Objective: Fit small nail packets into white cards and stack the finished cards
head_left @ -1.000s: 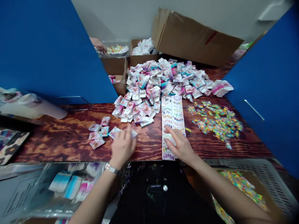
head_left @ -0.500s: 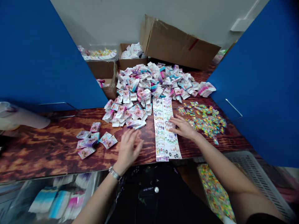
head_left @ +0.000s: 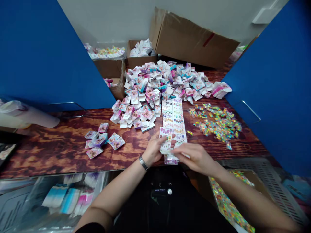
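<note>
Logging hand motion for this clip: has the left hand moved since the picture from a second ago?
Yes: against the left blue panel, the left hand has moved rightward, away from that panel, to the printed strips.

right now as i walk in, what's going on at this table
A person is handling a small printed sheet: the left hand holds it, and the right hand has its fingertips at the lower end, though blur hides whether they pinch it. Two long printed strips lie beneath on the table. Behind is a big heap of small cartons, with a smaller group of cartons to the left and shiny little packets spread to the right.
</note>
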Motion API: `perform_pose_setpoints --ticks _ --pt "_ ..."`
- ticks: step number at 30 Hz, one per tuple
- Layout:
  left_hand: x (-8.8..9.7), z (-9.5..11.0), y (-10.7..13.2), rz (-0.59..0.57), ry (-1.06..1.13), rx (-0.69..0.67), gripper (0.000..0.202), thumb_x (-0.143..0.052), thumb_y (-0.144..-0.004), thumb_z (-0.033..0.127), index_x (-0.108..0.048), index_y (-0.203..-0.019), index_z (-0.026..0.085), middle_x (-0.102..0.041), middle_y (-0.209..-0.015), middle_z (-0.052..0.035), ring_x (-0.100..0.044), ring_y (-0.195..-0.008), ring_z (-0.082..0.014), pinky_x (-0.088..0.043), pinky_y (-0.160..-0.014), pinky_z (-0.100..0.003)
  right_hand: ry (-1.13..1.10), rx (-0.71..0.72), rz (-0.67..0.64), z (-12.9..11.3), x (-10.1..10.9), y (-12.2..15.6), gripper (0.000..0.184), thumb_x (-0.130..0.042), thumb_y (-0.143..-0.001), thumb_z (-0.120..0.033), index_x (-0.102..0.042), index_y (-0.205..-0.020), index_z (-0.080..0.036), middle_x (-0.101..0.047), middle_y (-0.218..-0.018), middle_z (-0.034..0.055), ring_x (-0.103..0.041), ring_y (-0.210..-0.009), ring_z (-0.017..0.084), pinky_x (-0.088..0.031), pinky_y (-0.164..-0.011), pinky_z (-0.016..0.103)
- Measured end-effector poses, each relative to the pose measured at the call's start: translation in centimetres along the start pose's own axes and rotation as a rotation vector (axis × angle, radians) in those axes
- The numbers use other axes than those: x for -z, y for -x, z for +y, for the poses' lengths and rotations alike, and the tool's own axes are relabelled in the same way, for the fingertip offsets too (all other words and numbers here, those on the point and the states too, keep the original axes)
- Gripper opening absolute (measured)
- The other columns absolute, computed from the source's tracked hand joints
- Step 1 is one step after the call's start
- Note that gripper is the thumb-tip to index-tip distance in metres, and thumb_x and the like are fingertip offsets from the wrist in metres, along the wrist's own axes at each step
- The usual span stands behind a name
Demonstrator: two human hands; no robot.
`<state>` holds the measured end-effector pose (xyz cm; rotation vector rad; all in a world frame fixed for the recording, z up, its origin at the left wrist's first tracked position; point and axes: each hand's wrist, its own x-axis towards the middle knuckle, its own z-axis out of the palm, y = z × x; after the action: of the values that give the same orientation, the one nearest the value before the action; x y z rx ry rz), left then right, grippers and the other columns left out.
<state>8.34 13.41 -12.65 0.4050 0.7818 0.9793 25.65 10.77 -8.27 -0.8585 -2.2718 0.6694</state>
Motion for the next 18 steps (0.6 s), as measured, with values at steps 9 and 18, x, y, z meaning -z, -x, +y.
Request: perform_pose_setpoints --ticks 9,18 --pt "1.9 -1.0 1.7 -0.076 -0.427 -0.259 0.029 -0.066 -0.082 0.036 -0.065 -0.105 0.017 -0.067 -0.1 -0.0041 -0.059 -0.094 -0.0181 -0.046 -0.086 -0.028 0.321 -0.066 0.359 2.6 -1.6 -1.7 0.025 -0.052 -0.091 -0.015 -0.063 -0.113 -0.021 -0.069 -0.104 0.0073 -0.064 -0.096 0.019 -0.052 -0.087 0.034" --pt "1.8 0.7 2.3 -0.286 -0.017 -0.09 0.041 -0.066 -0.065 0.012 -0.064 -0.106 0.017 -0.066 -0.1 -0.0051 -0.059 -0.09 -0.0162 -0.046 -0.08 -0.026 0.482 0.117 0.15 2.3 -4.3 -0.1 0.027 -0.052 -0.091 -0.014 -0.061 -0.116 -0.019 -0.068 -0.107 0.0105 -0.06 -0.101 0.024 -0.051 -0.089 0.041"
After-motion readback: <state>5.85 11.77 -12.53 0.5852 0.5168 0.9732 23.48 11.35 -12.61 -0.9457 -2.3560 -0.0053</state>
